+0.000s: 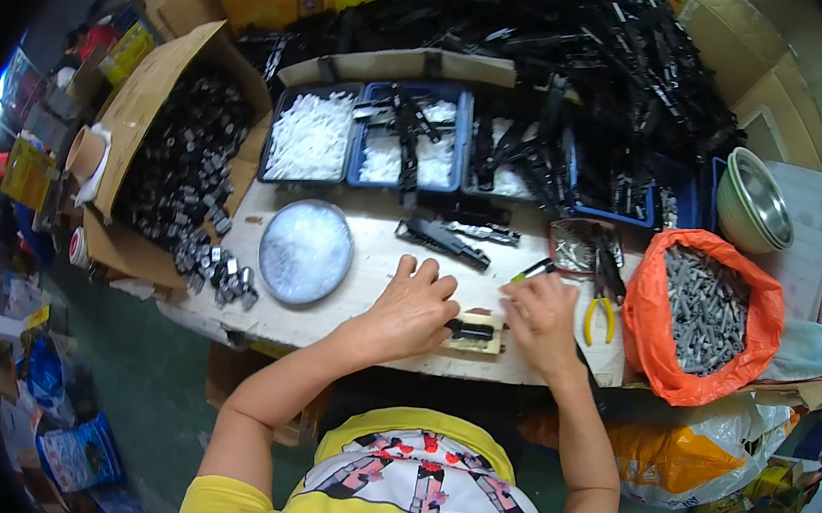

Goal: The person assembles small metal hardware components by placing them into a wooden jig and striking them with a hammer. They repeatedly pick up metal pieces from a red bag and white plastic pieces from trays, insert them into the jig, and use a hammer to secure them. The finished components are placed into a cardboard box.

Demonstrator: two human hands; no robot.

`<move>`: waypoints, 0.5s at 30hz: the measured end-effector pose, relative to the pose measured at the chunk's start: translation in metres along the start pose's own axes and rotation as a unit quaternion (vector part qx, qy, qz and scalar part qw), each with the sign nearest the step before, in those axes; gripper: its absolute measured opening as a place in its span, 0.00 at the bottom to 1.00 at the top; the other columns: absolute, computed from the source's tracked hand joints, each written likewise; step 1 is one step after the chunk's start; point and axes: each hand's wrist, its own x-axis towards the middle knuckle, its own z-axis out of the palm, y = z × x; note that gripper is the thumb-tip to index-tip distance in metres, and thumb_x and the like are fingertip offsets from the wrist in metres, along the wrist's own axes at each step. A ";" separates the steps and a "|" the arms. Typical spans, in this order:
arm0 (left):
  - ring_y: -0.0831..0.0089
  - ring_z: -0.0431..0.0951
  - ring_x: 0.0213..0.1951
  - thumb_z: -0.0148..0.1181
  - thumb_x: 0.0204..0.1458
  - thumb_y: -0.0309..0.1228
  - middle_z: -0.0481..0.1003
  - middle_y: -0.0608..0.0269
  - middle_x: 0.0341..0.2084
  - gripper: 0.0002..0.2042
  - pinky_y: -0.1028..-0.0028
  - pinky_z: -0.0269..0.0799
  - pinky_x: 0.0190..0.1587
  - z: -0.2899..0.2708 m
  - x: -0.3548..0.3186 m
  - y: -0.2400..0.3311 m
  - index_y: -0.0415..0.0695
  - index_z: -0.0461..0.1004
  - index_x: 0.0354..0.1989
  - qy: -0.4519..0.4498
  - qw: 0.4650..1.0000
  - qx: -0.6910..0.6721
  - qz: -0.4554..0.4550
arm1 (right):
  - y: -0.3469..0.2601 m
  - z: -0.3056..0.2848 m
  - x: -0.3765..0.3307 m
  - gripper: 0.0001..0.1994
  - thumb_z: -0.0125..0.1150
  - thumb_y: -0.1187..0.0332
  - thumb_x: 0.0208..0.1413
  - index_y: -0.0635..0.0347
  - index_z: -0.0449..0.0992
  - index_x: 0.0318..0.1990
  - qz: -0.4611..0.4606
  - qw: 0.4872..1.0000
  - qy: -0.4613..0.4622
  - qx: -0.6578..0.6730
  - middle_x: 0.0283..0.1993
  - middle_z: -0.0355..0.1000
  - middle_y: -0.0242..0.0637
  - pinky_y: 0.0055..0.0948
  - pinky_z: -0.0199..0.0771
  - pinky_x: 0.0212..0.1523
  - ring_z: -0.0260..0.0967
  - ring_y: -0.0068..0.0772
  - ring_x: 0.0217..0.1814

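My left hand [414,306] rests on the pale wooden bench [345,324], fingers curled around the left end of a small black part [470,330] that lies on a light wooden block [482,342]. My right hand [542,317] presses on the right end of the same block and holds a thin tool with a yellow-green tip [531,269] that pokes out above the fingers. Two longer black assembled parts [444,241] lie just beyond my hands.
A round lidded container [306,250] sits at left beside a cardboard box of dark metal pieces [183,155]. Blue trays of white pieces [312,136] line the back, under a heap of black parts [590,46]. Yellow-handled pliers [600,309], an orange bag of grey screws [708,310] and metal bowls [755,201] are at right.
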 end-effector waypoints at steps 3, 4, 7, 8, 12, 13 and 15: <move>0.64 0.65 0.37 0.62 0.38 0.30 0.69 0.63 0.26 0.04 0.65 0.56 0.40 -0.007 0.057 -0.003 0.44 0.74 0.21 0.100 0.994 -0.005 0.049 | 0.037 -0.020 0.007 0.05 0.60 0.72 0.41 0.53 0.75 0.29 0.057 0.993 0.055 -0.089 0.29 0.66 0.31 0.36 0.52 0.38 0.62 0.33 0.38; 0.64 0.65 0.37 0.61 0.38 0.28 0.69 0.62 0.26 0.03 0.66 0.56 0.39 -0.006 0.083 -0.004 0.44 0.74 0.21 0.131 0.990 -0.014 0.049 | 0.047 -0.024 0.007 0.05 0.60 0.72 0.41 0.53 0.75 0.28 0.071 0.990 0.053 -0.110 0.29 0.66 0.31 0.37 0.52 0.38 0.62 0.34 0.38; 0.64 0.66 0.35 0.58 0.35 0.23 0.70 0.61 0.26 0.02 0.67 0.57 0.37 -0.008 0.161 -0.006 0.43 0.73 0.20 0.195 0.978 -0.011 0.070 | 0.069 -0.031 0.009 0.05 0.60 0.72 0.40 0.53 0.76 0.28 0.102 0.980 0.046 -0.166 0.29 0.67 0.32 0.38 0.53 0.38 0.62 0.35 0.39; 0.64 0.67 0.35 0.57 0.34 0.22 0.71 0.61 0.25 0.03 0.67 0.58 0.37 -0.009 0.184 -0.006 0.43 0.74 0.20 0.197 0.978 0.013 0.072 | 0.074 -0.031 0.010 0.05 0.60 0.72 0.40 0.53 0.76 0.28 0.106 0.977 0.044 -0.178 0.30 0.67 0.32 0.38 0.53 0.38 0.62 0.35 0.39; 0.62 0.71 0.33 0.57 0.33 0.22 0.75 0.59 0.23 0.04 0.67 0.62 0.36 -0.004 0.261 -0.012 0.44 0.76 0.20 0.167 0.977 0.110 0.069 | 0.083 -0.027 0.013 0.03 0.59 0.71 0.40 0.54 0.76 0.26 0.112 0.973 0.037 -0.196 0.30 0.67 0.32 0.40 0.53 0.37 0.62 0.35 0.39; 0.62 0.73 0.32 0.57 0.34 0.22 0.75 0.58 0.23 0.04 0.68 0.64 0.35 0.000 0.273 -0.013 0.44 0.76 0.20 0.149 0.978 0.133 0.065 | 0.085 -0.025 0.013 0.03 0.59 0.71 0.40 0.54 0.76 0.26 0.113 0.973 0.033 -0.197 0.30 0.68 0.32 0.40 0.53 0.37 0.62 0.35 0.39; 0.61 0.76 0.30 0.57 0.34 0.23 0.76 0.56 0.22 0.03 0.68 0.68 0.33 0.008 0.291 -0.015 0.44 0.77 0.20 0.112 0.976 0.177 0.058 | 0.090 -0.021 0.015 0.03 0.56 0.71 0.42 0.56 0.76 0.26 0.120 0.972 0.013 -0.202 0.30 0.68 0.34 0.41 0.53 0.37 0.61 0.36 0.39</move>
